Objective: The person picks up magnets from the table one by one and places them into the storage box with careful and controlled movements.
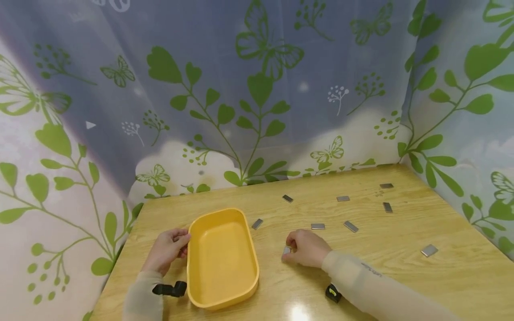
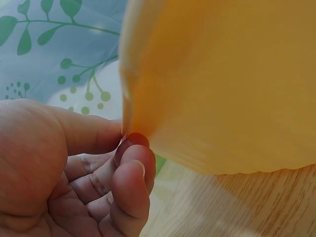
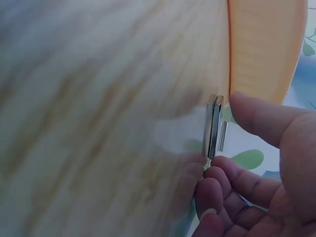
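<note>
My left hand (image 1: 167,249) pinches the left rim of a yellow plastic tray (image 1: 222,256) between thumb and fingers. In the left wrist view the thumb presses against the outside of the tray wall (image 2: 222,89). To the right of the tray, my right hand (image 1: 307,248) is low over the table. Its thumb and fingertips curl round a small, thin, silver metal block (image 1: 286,251). The right wrist view shows that metal block (image 3: 215,126) close to the tabletop, with thumb and index fingertip at its two ends.
Several similar metal blocks lie spread over the wooden table (image 1: 385,236), among them one near the tray (image 1: 257,224) and one at the far right (image 1: 429,250). A butterfly-and-leaf curtain (image 1: 257,111) hangs round the table's back and sides. Black devices sit at both wrists.
</note>
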Demonstrator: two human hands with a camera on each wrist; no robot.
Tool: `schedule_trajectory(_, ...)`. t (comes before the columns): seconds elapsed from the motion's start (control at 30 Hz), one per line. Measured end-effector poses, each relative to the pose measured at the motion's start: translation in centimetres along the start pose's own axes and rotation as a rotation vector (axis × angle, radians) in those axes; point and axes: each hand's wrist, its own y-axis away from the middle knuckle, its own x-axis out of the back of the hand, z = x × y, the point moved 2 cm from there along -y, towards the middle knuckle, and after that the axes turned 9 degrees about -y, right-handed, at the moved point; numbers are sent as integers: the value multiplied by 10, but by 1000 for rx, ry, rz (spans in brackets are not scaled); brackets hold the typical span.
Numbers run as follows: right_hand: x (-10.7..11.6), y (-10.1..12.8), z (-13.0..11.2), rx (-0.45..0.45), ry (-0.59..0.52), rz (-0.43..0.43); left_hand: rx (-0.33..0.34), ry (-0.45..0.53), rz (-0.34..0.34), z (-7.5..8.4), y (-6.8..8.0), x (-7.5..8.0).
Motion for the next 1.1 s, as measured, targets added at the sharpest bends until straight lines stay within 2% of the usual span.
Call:
schedule_trajectory(0.2,-2,-2,-1,-2,31,-15,-1,-5,1,-4,0,0)
schedule_trajectory(0.63,2,-3,-6,9,47,-37,-1,-13,10,1,0,-1)
schedule_trajectory(0.93,1,-7,-5,-23,34,-77,-4,-31,6,2,2,-1)
schedule_trajectory(1.1,0,-6,-5,2,18,-88,-4,-39,5,2,3,0)
